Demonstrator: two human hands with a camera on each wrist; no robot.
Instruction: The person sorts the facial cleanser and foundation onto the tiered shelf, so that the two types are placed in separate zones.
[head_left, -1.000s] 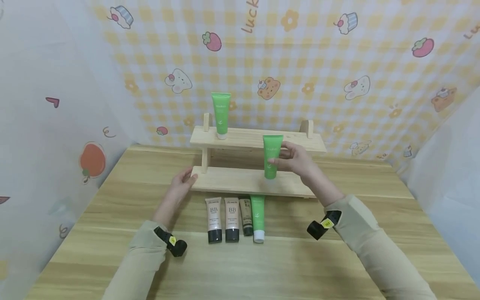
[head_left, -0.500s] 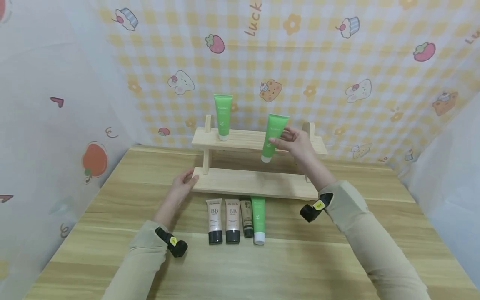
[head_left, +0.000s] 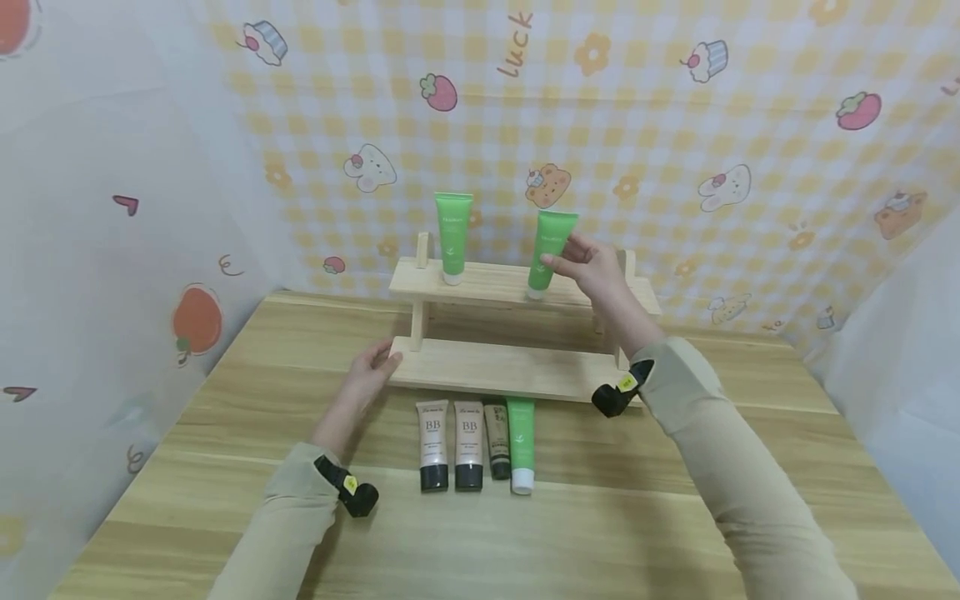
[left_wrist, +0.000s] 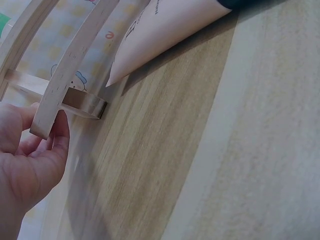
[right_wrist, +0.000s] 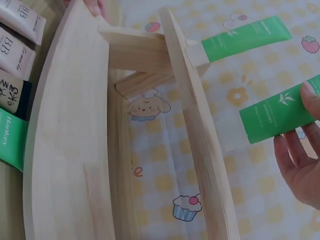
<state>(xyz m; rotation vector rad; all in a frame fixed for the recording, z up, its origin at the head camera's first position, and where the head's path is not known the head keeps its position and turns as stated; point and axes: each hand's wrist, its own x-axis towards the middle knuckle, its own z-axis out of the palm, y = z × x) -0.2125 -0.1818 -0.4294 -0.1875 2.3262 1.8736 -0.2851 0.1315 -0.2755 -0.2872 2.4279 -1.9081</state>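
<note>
Atop rack (head_left: 510, 367): grn tube (head_left: 452, 237) | R hand (head_left: 596, 268) grips 2nd tube (head_left: 553, 236), L hand (head_left: 369, 373) rack | Frt: 4 tubes (head_left: 472, 442)

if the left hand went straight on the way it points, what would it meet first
The lower shelf board: the left hand grips its end. Beyond that, probably the left upright, though depth is unclear.

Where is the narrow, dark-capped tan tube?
In the head view, the tan tube lies before the two-tier wooden shelf, between a pinkish BB tube to its left and a white-capped green tube to its right.
</note>
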